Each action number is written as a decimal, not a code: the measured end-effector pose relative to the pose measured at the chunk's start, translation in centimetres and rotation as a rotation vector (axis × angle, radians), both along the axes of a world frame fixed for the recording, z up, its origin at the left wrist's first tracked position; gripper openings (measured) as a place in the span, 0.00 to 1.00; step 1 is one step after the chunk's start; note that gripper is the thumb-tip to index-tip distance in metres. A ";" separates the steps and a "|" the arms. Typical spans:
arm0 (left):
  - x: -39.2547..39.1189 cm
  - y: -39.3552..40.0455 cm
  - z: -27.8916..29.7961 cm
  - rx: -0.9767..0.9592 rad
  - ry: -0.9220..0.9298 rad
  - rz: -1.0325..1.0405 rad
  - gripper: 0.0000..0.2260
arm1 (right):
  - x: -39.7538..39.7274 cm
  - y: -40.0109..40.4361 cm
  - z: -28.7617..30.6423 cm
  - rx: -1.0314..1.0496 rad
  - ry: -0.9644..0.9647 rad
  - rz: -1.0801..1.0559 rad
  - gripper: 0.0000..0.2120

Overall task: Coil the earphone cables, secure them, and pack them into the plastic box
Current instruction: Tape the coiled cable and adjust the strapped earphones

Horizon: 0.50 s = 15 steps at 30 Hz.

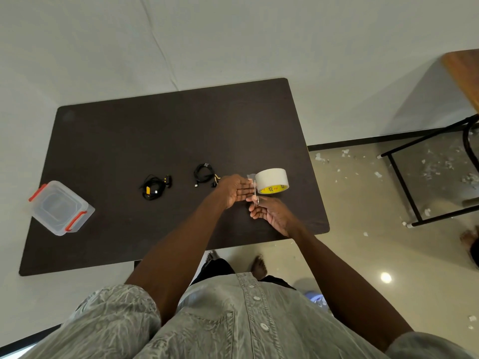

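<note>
Item: dark table (116, 141), seen from above by the head camera; a person stands at its 6 o'clock edge.

Earphone cables: two black bundles, already coiled, lying apart near the table's centre. First coil (155, 187), with yellow parts, at centre; second coil (204, 174) at 3 o'clock of it, touching or just behind the left hand. Whether either is already bound cannot be made out.

Plastic box (60, 207): clear, red latches, at the 9 o'clock edge, well apart from both coils. It overhangs the edge slightly. Lid state unclear.

Tape roll (272, 181): white, yellow-printed core, at 3 o'clock of the second coil, held up by the left hand.

Left hand (234, 190): fingers nearly straight, tips at the roll's side; a pale strip seems to run from roll to fingertips, so it appears to pinch the tape end.

Right hand (269, 212): fingers curled around a thin metal tool, likely small scissors (256, 194), raised against the strip.

Risks, as judged: the cut strip may fold onto itself or stick to the fingers, caused by slack tape; blades sit close to the left fingertips; the coils may spring loose when lifted if unbound; the box may tip off the edge if nudged.

Hidden or unclear: scissor blades, tape end, earbud details, box contents.
</note>
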<state>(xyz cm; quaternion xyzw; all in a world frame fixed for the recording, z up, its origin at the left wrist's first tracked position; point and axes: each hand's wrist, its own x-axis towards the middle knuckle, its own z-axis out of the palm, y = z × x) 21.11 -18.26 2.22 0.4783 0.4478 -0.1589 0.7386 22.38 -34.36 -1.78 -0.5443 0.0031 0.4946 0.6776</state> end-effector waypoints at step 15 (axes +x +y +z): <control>0.0 -0.4 1.0 0.000 0.022 -0.018 0.06 | -0.2 -0.3 0.1 0.000 -0.040 0.015 0.14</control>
